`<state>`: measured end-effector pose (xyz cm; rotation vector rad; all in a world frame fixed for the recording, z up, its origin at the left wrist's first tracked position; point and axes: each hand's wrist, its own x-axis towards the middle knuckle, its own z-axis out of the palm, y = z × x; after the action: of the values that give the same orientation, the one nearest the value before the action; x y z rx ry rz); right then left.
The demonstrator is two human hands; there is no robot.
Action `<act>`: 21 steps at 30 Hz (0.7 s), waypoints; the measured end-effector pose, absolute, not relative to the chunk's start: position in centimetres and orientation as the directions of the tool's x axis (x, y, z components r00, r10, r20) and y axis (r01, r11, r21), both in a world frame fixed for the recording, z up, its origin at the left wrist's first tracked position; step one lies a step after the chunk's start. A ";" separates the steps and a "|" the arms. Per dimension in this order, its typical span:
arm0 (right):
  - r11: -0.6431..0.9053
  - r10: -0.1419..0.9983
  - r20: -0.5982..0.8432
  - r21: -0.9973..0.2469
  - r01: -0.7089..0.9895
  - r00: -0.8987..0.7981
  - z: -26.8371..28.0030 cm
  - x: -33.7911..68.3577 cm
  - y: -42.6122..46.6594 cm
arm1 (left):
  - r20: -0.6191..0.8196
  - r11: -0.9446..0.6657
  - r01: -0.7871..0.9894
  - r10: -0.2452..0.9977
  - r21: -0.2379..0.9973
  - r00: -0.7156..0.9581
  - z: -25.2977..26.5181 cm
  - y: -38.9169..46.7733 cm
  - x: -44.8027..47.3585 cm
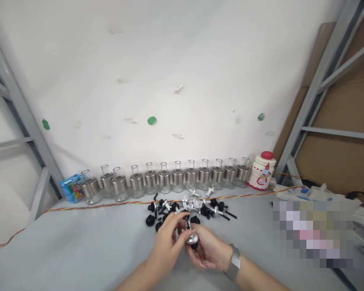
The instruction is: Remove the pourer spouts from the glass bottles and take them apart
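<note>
Between my hands is a bottle pourer spout [192, 238] with a silver round collar, a black plug end pointing down and a dark tip at the top. My left hand [171, 234] pinches it from above, its fingertips at the dark tip and its thumb on the collar. Around the lower part curl the fingers of my right hand [210, 248], palm up, with a metal watch on that wrist. Just beyond my hands lies a pile of loose spout parts: black stoppers [150, 220], silver and clear pieces [194, 203] and thin black tubes [231, 215].
Several glass bottles [136, 182] with metal sleeves and uncapped necks line the wall. A blue box [72, 188] stands left of them, a white-and-red jar [261, 171] right. A twisted wire [115, 204] crosses the grey table [79, 246]. Power strips [312, 192] and a blurred-out item lie right.
</note>
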<state>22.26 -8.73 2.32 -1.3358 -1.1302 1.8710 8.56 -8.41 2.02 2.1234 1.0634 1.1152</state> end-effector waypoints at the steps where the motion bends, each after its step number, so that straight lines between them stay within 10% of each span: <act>1: -0.526 0.793 -0.481 -0.850 -0.021 -0.374 2.5 22.2 -8.9 | 0.434 -0.559 0.390 0.823 0.732 0.367 2.3 -8.7 8.8; 9: -0.659 0.643 -0.538 -0.752 -0.035 -0.545 2.8 22.0 -9.4 | 0.432 -0.643 0.418 0.753 0.642 0.496 3.1 -8.6 7.8; 15: -0.264 0.880 -0.275 -0.961 0.082 -0.388 3.1 24.2 -7.7 | 0.640 -0.681 0.623 0.684 0.385 0.352 1.3 -7.0 7.1; 21: 0.122 0.877 -0.007 -0.964 0.237 -0.481 2.6 23.6 -8.6 | 0.725 -0.591 0.772 0.634 0.233 0.267 0.2 -6.1 7.4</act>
<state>23.62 -8.56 2.55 -1.0781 -1.8093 1.3830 7.36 -6.13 0.18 2.6284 1.4751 1.3658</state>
